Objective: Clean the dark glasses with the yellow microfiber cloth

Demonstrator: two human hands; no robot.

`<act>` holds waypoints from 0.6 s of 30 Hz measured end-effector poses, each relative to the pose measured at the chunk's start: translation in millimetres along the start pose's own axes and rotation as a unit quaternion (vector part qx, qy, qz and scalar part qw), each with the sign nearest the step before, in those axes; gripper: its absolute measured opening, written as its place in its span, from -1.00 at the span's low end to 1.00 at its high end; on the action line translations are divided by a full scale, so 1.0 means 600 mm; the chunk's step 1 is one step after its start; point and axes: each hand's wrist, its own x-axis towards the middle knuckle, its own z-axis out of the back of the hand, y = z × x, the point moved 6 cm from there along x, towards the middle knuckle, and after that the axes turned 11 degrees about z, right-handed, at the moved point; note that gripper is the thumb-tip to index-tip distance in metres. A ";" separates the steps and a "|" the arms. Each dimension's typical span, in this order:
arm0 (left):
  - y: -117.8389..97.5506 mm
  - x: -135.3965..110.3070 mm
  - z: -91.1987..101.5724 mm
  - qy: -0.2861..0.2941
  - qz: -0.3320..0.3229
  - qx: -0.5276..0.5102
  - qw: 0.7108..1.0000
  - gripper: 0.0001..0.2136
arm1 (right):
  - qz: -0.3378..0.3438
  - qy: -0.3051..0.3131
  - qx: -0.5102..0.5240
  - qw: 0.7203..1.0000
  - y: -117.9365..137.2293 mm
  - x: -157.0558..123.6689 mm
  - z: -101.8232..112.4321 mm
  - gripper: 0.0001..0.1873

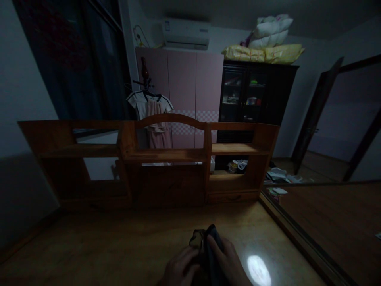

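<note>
At the bottom middle of the dim head view, my right hand [228, 258] grips a dark blue-grey item [212, 254] with a rounded upper end, its thumb lying along the front. Close on the left, my left hand [180, 267] is closed, fingers curled against a crumpled, brownish, shiny-edged piece [197, 237]. That piece touches or lies right beside the dark item; whether they are one thing I cannot tell. Shadow hides the lower part of both, and their kind is unclear. Both hands are over a light wooden surface [133, 242].
Ahead stands a wooden shelf unit [166, 154] with open compartments. Behind it are a pink wardrobe [181, 79], hanging clothes [154, 119] and a dark cabinet [275, 95]. A raised wooden edge [293, 234] runs along the right. A door [317, 115] stands ajar.
</note>
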 end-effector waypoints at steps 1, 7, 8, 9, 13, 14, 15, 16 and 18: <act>0.000 0.003 0.000 -0.001 0.017 -0.003 1.000 -0.81 | 0.004 0.012 0.008 1.000 0.001 -0.001 -0.003 -0.48; -0.017 0.019 0.015 -0.006 0.008 0.000 1.000 -0.80 | -0.005 0.066 0.069 0.995 0.002 -0.008 -0.024 -0.43; -0.020 0.020 0.017 -0.006 -0.006 -0.004 1.000 -0.80 | -0.017 0.079 0.085 0.993 -0.001 -0.010 -0.028 -0.41; -0.022 0.020 0.018 -0.005 -0.023 -0.010 1.000 -0.81 | -0.032 0.093 0.104 0.990 -0.004 -0.011 -0.033 -0.39; -0.021 0.018 0.013 0.002 -0.055 -0.046 0.997 -0.82 | -0.066 0.146 0.210 0.964 -0.005 -0.013 -0.049 -0.33; -0.017 0.018 0.010 0.005 -0.044 -0.054 0.998 -0.81 | -0.066 0.153 0.239 0.957 -0.002 -0.012 -0.052 -0.31; -0.012 0.019 0.008 0.009 -0.026 -0.063 0.998 -0.81 | -0.065 0.155 0.265 0.950 0.001 -0.012 -0.054 -0.29; -0.006 0.019 0.004 0.015 -0.002 -0.074 0.997 -0.79 | -0.063 0.155 0.286 0.944 0.003 -0.012 -0.055 -0.28; 0.004 0.019 -0.002 0.036 0.052 -0.107 0.992 -0.75 | -0.056 0.149 0.303 0.940 0.008 -0.010 -0.055 -0.28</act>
